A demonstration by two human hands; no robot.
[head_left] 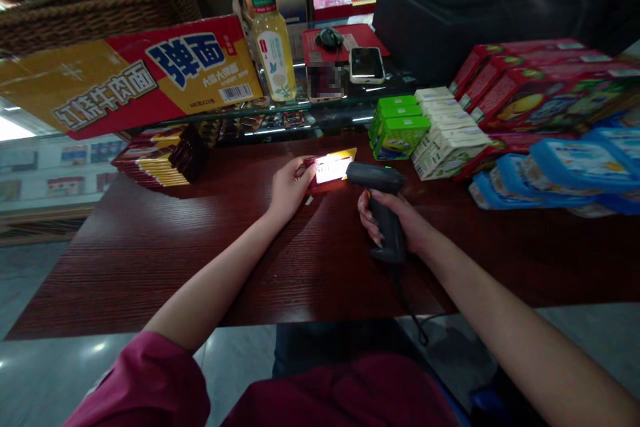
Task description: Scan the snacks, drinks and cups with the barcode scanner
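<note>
My left hand (290,188) pinches the left end of a small yellow and dark red packet (350,155) above the brown counter. In my right hand (387,213) is a dark grey barcode scanner (376,177), gripped by its handle, its head pointing left at the packet. Bright light from the scanner washes out the middle of the packet, so its print is hard to read. A cable (407,303) hangs from the handle over the counter's front edge. Left of my hands stands a row of similar yellow and dark red packets (157,160).
Green boxes (400,130), white boxes (445,130), red boxes (540,90) and blue-lidded tubs (585,163) are stacked to the right. A noodle carton (135,77), a drink bottle (273,40), phones and a mouse (329,39) stand on the glass shelf behind.
</note>
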